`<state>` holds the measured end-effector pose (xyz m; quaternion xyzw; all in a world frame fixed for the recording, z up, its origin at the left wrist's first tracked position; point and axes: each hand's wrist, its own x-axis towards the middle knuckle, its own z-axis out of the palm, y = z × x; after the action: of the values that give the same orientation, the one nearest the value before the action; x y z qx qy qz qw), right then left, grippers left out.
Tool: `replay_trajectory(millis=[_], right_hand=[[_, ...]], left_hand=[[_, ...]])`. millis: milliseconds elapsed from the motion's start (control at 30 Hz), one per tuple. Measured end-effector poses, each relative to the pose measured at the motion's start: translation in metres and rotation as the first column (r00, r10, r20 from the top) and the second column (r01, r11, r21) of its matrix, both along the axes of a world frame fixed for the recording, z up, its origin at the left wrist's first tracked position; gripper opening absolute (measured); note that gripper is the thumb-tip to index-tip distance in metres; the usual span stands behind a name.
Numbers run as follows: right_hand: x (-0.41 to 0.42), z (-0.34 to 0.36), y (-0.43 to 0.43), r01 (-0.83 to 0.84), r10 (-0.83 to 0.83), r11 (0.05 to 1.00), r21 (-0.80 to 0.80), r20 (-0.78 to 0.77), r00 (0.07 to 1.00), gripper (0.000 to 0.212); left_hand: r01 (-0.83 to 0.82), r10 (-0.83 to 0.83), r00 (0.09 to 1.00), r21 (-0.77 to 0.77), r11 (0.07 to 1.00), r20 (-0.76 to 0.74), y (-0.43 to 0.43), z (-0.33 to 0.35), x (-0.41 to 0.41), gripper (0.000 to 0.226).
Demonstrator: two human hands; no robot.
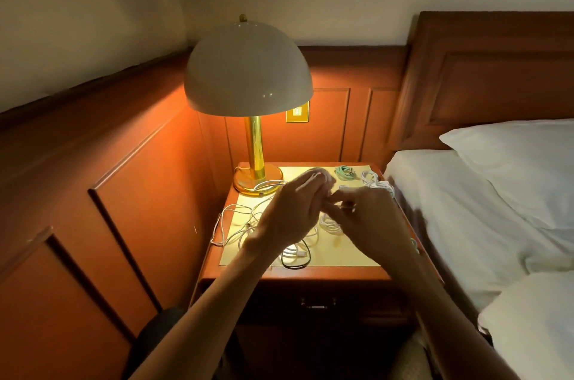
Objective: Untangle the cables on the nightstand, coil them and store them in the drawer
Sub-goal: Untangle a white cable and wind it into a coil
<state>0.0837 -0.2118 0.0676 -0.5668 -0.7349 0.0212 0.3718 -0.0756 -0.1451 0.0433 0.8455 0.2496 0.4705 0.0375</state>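
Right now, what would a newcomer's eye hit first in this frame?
The lit lamp with its pale dome, back left on the nightstand, casts an orange glow onto the wood panelling. Next, the left hand and right hand meet above the nightstand's middle, working a blurred white cable. Loose white cables sprawl at front left, and a green coil sits at back right.

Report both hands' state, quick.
Left hand: grips the white cable.
Right hand: pinches the same cable.
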Motion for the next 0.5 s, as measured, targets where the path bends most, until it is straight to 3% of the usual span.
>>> replay_trajectory(millis=[100,200,300,400,500], right_hand=[[0.010,0.007,0.000,-0.016,0.016,1.000,-0.018,-0.003,1.000,0.021],[0.018,0.003,0.004,-0.060,0.060,0.998,0.004,-0.048,0.997,0.035],[0.023,0.003,0.006,-0.196,0.191,0.980,-0.029,-0.126,0.973,0.045],[0.021,0.003,0.004,-0.297,0.282,0.954,-0.028,-0.245,0.928,0.033],[0.016,-0.002,0.001,-0.286,0.272,0.958,0.014,-0.354,0.895,0.025]], left_hand=[[-0.050,0.046,0.992,-0.028,0.998,-0.115,-0.001,-0.003,-0.009,0.020],[0.064,-0.085,0.987,-0.154,0.986,-0.137,-0.005,0.001,-0.011,0.029],[0.217,-0.215,0.976,-0.326,0.920,0.042,-0.016,0.004,-0.009,0.036],[0.302,-0.234,0.953,-0.512,0.804,0.194,-0.025,0.003,-0.006,0.038],[0.352,-0.206,0.930,-0.581,0.734,0.303,-0.029,0.005,-0.002,0.037]])
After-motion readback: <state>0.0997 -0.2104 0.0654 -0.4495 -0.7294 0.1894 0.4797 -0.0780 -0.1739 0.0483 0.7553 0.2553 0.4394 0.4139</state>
